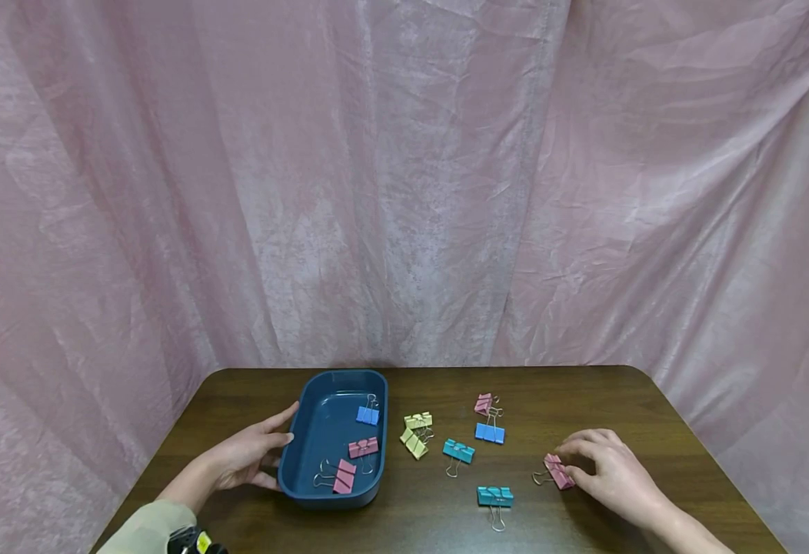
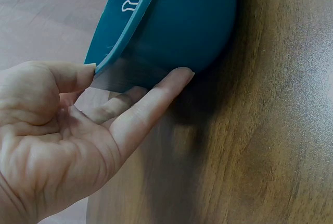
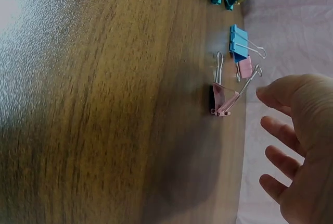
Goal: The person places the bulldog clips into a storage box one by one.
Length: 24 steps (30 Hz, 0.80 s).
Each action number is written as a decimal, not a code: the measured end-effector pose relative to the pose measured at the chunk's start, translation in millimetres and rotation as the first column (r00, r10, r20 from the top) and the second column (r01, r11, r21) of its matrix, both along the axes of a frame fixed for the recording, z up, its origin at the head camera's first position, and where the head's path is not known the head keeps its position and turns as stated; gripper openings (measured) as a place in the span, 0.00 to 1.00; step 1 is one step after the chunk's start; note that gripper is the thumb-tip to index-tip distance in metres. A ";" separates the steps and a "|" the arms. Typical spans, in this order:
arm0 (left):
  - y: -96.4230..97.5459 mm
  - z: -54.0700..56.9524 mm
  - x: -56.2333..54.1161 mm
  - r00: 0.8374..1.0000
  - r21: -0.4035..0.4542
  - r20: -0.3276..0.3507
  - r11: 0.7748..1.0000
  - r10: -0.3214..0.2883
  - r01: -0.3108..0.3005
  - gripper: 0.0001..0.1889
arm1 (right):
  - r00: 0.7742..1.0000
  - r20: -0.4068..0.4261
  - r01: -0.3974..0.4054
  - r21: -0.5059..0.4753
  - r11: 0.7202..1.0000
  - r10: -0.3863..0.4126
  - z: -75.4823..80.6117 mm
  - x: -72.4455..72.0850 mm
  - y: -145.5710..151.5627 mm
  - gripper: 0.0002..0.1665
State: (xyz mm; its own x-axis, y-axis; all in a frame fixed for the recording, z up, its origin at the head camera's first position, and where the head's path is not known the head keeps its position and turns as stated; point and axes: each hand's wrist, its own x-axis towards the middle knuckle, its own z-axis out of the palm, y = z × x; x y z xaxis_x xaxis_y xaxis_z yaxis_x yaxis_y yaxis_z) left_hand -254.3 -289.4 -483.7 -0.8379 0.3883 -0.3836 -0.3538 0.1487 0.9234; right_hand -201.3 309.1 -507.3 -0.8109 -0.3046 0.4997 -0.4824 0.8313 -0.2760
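Observation:
My left hand (image 1: 248, 452) is at the left side of a blue plastic tray (image 1: 335, 502), its thumb at the rim. In the left wrist view, the straight fingers (image 2: 151, 101) of this hand rest against the tray's outer wall. My right hand (image 1: 608, 471) hovers close over a pink binder clip (image 1: 558, 472) on the right of the table. In the right wrist view, that hand's relaxed fingers (image 3: 283, 161) are spread beside the clip (image 3: 222, 99), with a gap between them and it. Two pink binder clips and a blue one (image 1: 367, 415) lie inside the tray.
On the wooden table (image 1: 584, 392), two yellow clips (image 1: 414, 442) lie right of the tray, then two teal clips (image 1: 458, 452). Farther back, a blue clip (image 1: 490, 433) lies against another pink clip (image 1: 484, 404). A pink curtain (image 1: 404, 192) hangs behind the table.

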 end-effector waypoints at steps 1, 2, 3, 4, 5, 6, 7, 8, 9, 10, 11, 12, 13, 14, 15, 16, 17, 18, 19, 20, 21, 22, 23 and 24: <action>0.2 0.3 0.3 1.000 -0.001 0.000 1.000 0.001 -0.001 0.37 | 1.000 -0.002 -0.002 0.005 1.000 0.003 -0.7 -0.1 -0.5 0.20; 0.3 0.5 0.5 1.000 -0.002 0.000 1.000 0.001 -0.001 0.37 | 1.000 -0.001 -0.006 0.008 1.000 0.006 -1.2 -0.2 -1.1 0.20; 0.5 0.7 0.8 1.000 -0.004 0.000 1.000 0.002 -0.002 0.37 | 1.000 -0.003 -0.008 0.012 1.000 0.008 -1.8 -0.4 -1.6 0.20; 0.7 1.0 1.0 1.000 -0.005 0.000 1.000 0.003 -0.003 0.37 | 1.000 -0.005 -0.012 0.016 1.000 0.012 -2.3 -0.8 -2.1 0.20; 0.9 1.3 1.2 1.000 -0.005 -0.001 1.000 0.003 -0.003 0.37 | 1.000 -0.003 -0.011 0.017 1.000 0.011 -2.4 -0.7 -2.8 0.20; 1.0 1.3 1.2 1.000 -0.005 -0.002 1.000 0.003 -0.003 0.37 | 1.000 -0.002 -0.010 0.018 1.000 0.010 -2.7 -0.9 -3.5 0.19; 1.1 1.4 1.2 1.000 -0.003 -0.002 1.000 0.002 -0.002 0.37 | 1.000 -0.001 -0.009 0.017 1.000 0.009 -2.8 -1.1 -4.1 0.19; 1.0 1.3 1.1 1.000 -0.002 -0.002 1.000 0.002 -0.002 0.37 | 1.000 -0.002 -0.007 0.019 1.000 0.007 -3.0 -1.4 -4.7 0.18; 1.0 1.3 1.0 1.000 -0.001 -0.003 1.000 0.001 -0.002 0.37 | 1.000 -0.004 -0.006 0.020 1.000 0.006 -3.0 -1.9 -5.3 0.18; 0.9 1.1 1.0 1.000 0.001 -0.003 1.000 0.001 -0.001 0.37 | 1.000 -0.002 -0.005 0.019 1.000 0.005 -2.9 -2.4 -6.0 0.17; 0.9 1.0 1.0 1.000 0.002 -0.002 1.000 0.001 -0.001 0.37 | 1.000 0.001 -0.005 0.018 1.000 0.005 -2.7 -2.7 -6.7 0.16; 0.9 0.9 1.0 1.000 0.003 -0.002 1.000 0.001 -0.001 0.37 | 1.000 0.005 -0.006 0.016 1.000 0.006 -2.8 -3.0 -7.2 0.16; 0.9 1.0 1.0 1.000 0.003 -0.002 1.000 0.002 -0.002 0.37 | 1.000 0.007 -0.008 0.016 1.000 0.008 -2.9 -3.7 -7.9 0.15; 0.9 1.1 1.1 1.000 0.001 -0.002 1.000 0.003 -0.003 0.37 | 1.000 0.010 -0.009 0.017 1.000 0.009 -3.1 -4.5 -8.4 0.14; 0.9 1.3 1.2 1.000 0.000 -0.002 1.000 0.002 -0.002 0.37 | 1.000 0.016 -0.010 0.018 1.000 0.010 -3.3 -5.2 -8.9 0.14; 1.0 1.5 1.2 1.000 -0.001 -0.002 1.000 0.002 -0.002 0.37 | 1.000 0.021 -0.011 0.019 1.000 0.010 -3.7 -5.8 -9.3 0.13; 1.2 1.7 1.3 1.000 -0.002 -0.001 1.000 0.002 -0.002 0.37 | 1.000 0.028 -0.010 0.022 1.000 0.009 -4.1 -6.4 -9.5 0.13; 1.3 2.0 1.4 1.000 -0.004 -0.001 1.000 0.003 -0.003 0.37 | 0.999 0.035 -0.007 0.024 1.000 0.007 -4.5 -7.0 -9.7 0.13; 1.5 2.1 1.5 1.000 -0.005 0.000 1.000 0.004 -0.004 0.36 | 0.999 0.043 -0.004 0.028 1.000 0.003 -4.6 -7.6 -9.6 0.13; 1.6 2.2 1.7 1.000 -0.007 0.000 1.000 0.005 -0.005 0.36 | 0.999 0.053 -0.001 0.031 1.000 -0.001 -4.8 -8.1 -9.6 0.13; 1.6 2.2 1.6 1.000 -0.007 0.002 1.000 0.005 -0.005 0.36 | 0.998 0.061 0.002 0.033 0.999 -0.004 -4.8 -8.5 -9.4 0.13; 1.6 2.1 1.6 1.000 -0.008 0.002 1.000 0.007 -0.007 0.36 | 0.998 0.067 0.004 0.036 0.999 -0.007 -4.8 -9.0 -9.4 0.13; 1.6 2.1 1.5 1.000 -0.009 0.002 1.000 0.008 -0.008 0.36 | 0.997 0.073 0.005 0.036 0.999 -0.007 -4.8 -9.4 -9.3 0.13; 1.5 2.0 1.4 1.000 -0.009 0.003 1.000 0.008 -0.008 0.36 | 0.997 0.077 0.005 0.036 0.999 -0.008 -4.7 -9.8 -9.2 0.13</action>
